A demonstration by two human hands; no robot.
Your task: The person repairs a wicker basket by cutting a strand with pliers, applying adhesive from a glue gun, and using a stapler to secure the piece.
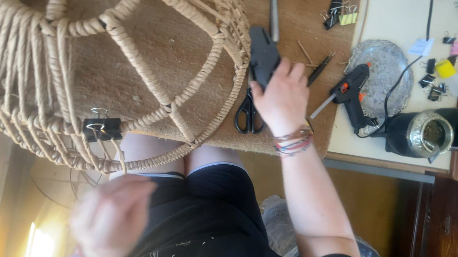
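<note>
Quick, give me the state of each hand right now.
Left hand: blurred, raised off the table; grip cannot be told.
Right hand: closed on a black tool on the table, beside the scissors.

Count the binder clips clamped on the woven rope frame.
1. A black binder clip grips the woven frame at its lower rim. Other clips lie loose farther right; more may be hidden.
</note>
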